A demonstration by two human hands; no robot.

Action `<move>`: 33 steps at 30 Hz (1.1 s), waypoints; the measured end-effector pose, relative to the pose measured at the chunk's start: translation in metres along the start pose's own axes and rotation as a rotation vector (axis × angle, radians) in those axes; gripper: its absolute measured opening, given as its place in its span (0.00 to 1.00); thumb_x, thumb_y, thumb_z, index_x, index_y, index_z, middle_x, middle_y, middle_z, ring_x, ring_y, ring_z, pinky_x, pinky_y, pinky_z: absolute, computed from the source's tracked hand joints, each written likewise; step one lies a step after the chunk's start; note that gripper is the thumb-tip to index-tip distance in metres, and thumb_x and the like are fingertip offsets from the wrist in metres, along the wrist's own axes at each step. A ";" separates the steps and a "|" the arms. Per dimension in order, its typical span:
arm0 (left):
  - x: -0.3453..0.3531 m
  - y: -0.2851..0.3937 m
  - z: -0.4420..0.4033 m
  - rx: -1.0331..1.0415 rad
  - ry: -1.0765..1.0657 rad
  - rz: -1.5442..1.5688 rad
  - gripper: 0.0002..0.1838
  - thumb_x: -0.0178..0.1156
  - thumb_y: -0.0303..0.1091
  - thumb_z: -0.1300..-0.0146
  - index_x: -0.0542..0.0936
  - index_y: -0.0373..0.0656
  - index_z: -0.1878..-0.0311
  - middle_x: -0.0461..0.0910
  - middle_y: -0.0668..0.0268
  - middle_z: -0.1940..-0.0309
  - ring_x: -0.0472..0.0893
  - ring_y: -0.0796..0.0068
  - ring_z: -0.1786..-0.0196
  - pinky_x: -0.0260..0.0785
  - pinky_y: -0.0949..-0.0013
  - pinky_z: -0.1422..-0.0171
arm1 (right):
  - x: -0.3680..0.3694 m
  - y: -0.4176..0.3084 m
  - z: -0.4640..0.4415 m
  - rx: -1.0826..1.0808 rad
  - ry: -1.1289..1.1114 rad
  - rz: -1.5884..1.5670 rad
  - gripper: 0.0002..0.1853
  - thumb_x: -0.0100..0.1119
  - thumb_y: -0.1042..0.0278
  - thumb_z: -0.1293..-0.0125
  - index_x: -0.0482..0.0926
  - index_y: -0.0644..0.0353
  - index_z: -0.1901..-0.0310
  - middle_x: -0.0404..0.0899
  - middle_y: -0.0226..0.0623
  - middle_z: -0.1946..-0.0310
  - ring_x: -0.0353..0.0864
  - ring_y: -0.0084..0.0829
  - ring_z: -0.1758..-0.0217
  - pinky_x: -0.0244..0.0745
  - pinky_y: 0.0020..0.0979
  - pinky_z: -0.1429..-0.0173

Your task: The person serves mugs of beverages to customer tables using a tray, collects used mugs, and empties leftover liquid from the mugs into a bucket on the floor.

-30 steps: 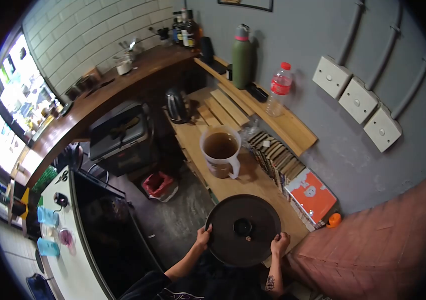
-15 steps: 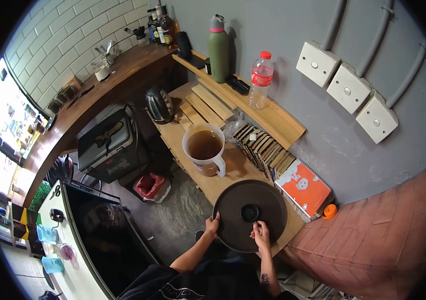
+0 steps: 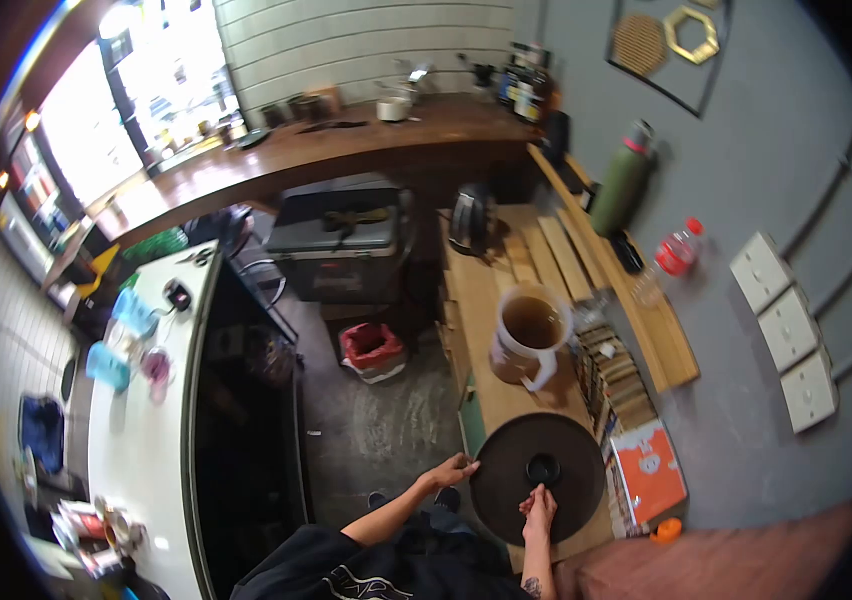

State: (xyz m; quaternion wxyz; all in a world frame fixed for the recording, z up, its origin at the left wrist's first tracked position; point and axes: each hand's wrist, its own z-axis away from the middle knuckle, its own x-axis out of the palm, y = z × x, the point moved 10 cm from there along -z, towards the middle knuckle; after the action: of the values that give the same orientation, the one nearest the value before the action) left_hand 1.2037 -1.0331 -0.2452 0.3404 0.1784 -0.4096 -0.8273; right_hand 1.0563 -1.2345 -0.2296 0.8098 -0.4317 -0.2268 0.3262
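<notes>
A round dark tray (image 3: pixel 506 450) lies over the near end of the wooden bench (image 3: pixel 476 370). On the tray stands a small black cup (image 3: pixel 543 469). My left hand (image 3: pixel 452 470) is at the tray's left rim, its fingers closed at the edge. Just below the cup, my right hand (image 3: pixel 539 508) is pinched over the tray; whatever is between its fingertips is too small to make out. Beyond the tray stands a large plastic jug (image 3: pixel 520 362) of brown liquid, its handle toward me.
Books (image 3: pixel 611 380) and an orange notebook (image 3: pixel 649 462) line the bench's right side. A kettle (image 3: pixel 471 220) stands at the back. Left are a lined bin (image 3: pixel 373 352), a cooler box (image 3: pixel 336 245) and a white counter (image 3: pixel 136 430). A shelf (image 3: pixel 661 345) holds bottles.
The view has swung left. My right hand has gone from the tray's right rim to beside the cup. My left hand remains at the left rim.
</notes>
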 end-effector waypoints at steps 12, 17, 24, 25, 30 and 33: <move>-0.149 -0.096 0.203 0.101 0.436 0.494 0.27 0.55 0.52 0.31 0.70 0.44 0.37 0.78 0.59 0.48 0.77 0.72 0.45 0.70 0.67 0.42 | 0.224 -0.021 0.069 -0.049 -0.425 0.204 0.17 0.52 0.54 0.27 0.72 0.54 0.73 0.65 0.24 0.84 0.69 0.19 0.84 0.67 0.23 0.79; -0.177 -0.125 0.327 0.221 0.666 0.701 0.23 0.54 0.47 0.29 0.70 0.45 0.37 0.78 0.60 0.48 0.77 0.72 0.46 0.69 0.67 0.41 | 0.348 0.002 0.163 -0.046 -0.820 0.377 0.16 0.54 0.56 0.28 0.73 0.56 0.72 0.68 0.25 0.82 0.71 0.19 0.82 0.70 0.24 0.76; -0.198 -0.186 0.507 0.479 1.075 0.670 0.21 0.60 0.37 0.32 0.72 0.44 0.38 0.78 0.63 0.49 0.77 0.74 0.44 0.69 0.69 0.39 | 0.462 0.090 0.352 0.038 -1.453 0.494 0.15 0.51 0.59 0.26 0.74 0.58 0.69 0.67 0.23 0.81 0.66 0.16 0.80 0.69 0.22 0.71; -0.195 -0.192 0.533 0.461 1.158 0.641 0.23 0.61 0.36 0.33 0.71 0.44 0.37 0.78 0.62 0.50 0.76 0.73 0.44 0.69 0.68 0.38 | 0.471 0.102 0.378 0.070 -1.511 0.538 0.15 0.51 0.59 0.26 0.74 0.58 0.69 0.67 0.23 0.81 0.66 0.16 0.80 0.69 0.22 0.71; -0.172 -0.210 0.635 0.441 1.509 0.660 0.32 0.65 0.34 0.37 0.63 0.47 0.31 0.75 0.59 0.49 0.77 0.70 0.45 0.71 0.66 0.40 | 0.496 0.155 0.490 0.244 -1.822 0.675 0.16 0.51 0.59 0.26 0.73 0.57 0.71 0.66 0.22 0.82 0.66 0.15 0.79 0.68 0.22 0.71; -0.165 -0.229 0.662 0.472 1.668 0.690 0.36 0.66 0.33 0.38 0.60 0.47 0.29 0.74 0.60 0.50 0.78 0.71 0.47 0.72 0.68 0.42 | 0.510 0.175 0.533 0.266 -1.941 0.765 0.16 0.52 0.58 0.27 0.74 0.58 0.71 0.68 0.22 0.81 0.68 0.15 0.78 0.68 0.22 0.71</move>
State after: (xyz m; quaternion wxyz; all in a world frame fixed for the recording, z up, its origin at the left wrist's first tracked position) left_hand 0.8444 -0.4485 -0.0275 0.7065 0.6477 -0.2207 -0.1803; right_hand 1.0013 -0.4987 -0.0546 0.1643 0.0644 -0.5894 0.7883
